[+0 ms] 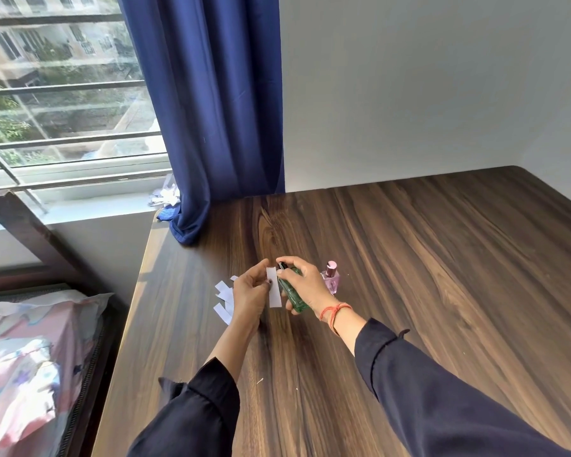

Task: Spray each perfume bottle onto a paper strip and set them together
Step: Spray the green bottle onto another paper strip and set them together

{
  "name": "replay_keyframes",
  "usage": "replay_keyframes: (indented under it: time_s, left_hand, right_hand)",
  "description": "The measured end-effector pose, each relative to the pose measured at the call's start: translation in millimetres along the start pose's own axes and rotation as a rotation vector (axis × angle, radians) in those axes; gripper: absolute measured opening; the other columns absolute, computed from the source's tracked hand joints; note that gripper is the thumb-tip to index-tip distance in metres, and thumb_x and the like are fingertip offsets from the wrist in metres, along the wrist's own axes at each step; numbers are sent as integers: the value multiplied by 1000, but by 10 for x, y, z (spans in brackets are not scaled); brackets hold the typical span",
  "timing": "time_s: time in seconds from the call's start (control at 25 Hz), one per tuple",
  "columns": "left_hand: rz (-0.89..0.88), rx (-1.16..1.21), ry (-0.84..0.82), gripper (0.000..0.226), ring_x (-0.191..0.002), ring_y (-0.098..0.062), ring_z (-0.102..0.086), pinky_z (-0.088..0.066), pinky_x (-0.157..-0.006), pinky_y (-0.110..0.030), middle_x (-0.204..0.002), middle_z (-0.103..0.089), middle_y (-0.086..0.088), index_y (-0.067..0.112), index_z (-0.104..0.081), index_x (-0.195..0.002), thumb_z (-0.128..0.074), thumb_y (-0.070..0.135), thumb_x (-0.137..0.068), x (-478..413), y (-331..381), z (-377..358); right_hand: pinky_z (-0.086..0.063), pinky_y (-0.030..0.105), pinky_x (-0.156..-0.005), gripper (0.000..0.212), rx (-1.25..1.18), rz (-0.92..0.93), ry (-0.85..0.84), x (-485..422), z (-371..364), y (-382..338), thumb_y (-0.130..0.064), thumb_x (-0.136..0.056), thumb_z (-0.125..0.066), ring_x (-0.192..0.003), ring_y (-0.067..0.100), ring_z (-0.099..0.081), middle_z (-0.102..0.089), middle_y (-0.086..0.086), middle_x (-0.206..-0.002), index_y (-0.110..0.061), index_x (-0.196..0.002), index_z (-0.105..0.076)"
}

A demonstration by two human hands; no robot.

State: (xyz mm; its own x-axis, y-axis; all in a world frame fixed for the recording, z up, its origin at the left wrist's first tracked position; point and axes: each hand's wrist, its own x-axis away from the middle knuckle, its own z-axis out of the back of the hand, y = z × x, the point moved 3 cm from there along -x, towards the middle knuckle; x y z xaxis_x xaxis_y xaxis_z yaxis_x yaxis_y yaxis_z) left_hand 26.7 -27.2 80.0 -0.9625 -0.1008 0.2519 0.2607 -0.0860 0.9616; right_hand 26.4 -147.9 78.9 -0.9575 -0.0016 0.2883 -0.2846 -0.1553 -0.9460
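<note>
Above the dark wood-grain table (409, 258), the left hand (249, 296) pinches a white paper strip (274, 287) between thumb and fingers, holding it upright with its face toward the bottle. The right hand (302, 282), at 3 o'clock from the strip, is wrapped around a green glass perfume bottle (292, 296) with a black spray top; the bottle tilts with its top toward 11 o'clock, the index finger rests on the sprayer, and the nozzle sits just beside the upper end of the strip. An orange thread bracelet (333, 313) circles the right wrist, and both arms wear dark sleeves.

At 3 o'clock from the right hand stands a small pink glass perfume bottle (331, 278) with a rose-coloured cap, upright on the table and partly hidden behind the hand. At 9 o'clock from the left hand lies a loose cluster of white paper strips (223, 300), overlapping one another (how many cannot be told).

A navy blue curtain (211, 110) hangs at 12 o'clock, its hem touching the table's far edge, beside a barred window (63, 94).
</note>
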Motion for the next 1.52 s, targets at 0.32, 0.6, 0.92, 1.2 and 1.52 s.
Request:
replay_keyframes:
  time_s: [0.32,0.6,0.92,1.2,1.52]
  left_hand:
    - [9,-96,76,25,-74,-9,-58,-45,-60,-17,-75,-60,7,6,-64,-105,-55,-3,-84,-18,-23,0]
    - [-354,-998,-295,29,-100,-21,-59,-38,-92,-44,-93,-71,0,20,-71,-82,-51,-1,-78,-72,-197,-347]
    - [-697,-1509,-604,38,-115,-26,-42,12,-109,-62,-108,-63,-4,18,-64,-101,-44,-6,-80,-36,-314,-762]
    - [-810,-1345,-411,31,-93,-18,-66,-39,-101,-45,-90,-69,8,31,-68,-84,-78,22,-56,157,-538,-510]
    - [-586,-1497,-521,44,-101,-12,-67,-48,-93,-44,-101,-71,9,33,-69,-91,-31,52,-77,342,-748,-420]
  right_hand:
    - [-47,20,-38,33,-8,84,71,34,111,-118,-26,-90,-54,-42,8,-59,-58,11,-101,-28,-123,-51]
    - [-58,30,-64,45,3,161,160,-81,329,-333,-35,-89,-54,-68,20,-66,-58,14,-113,-27,-131,-40]
    - [-55,29,-71,30,2,175,160,-206,487,-332,-33,-88,-57,-69,16,-66,-65,9,-93,-11,-109,-53]
    - [-47,29,-83,36,232,194,129,-246,370,-390,-33,-83,-63,-97,19,-58,-64,8,-113,-14,-114,-56]
    - [-41,32,-82,32,635,169,-79,-184,215,-250,-22,-77,-71,-106,30,-57,-66,11,-111,-16,-106,-59]
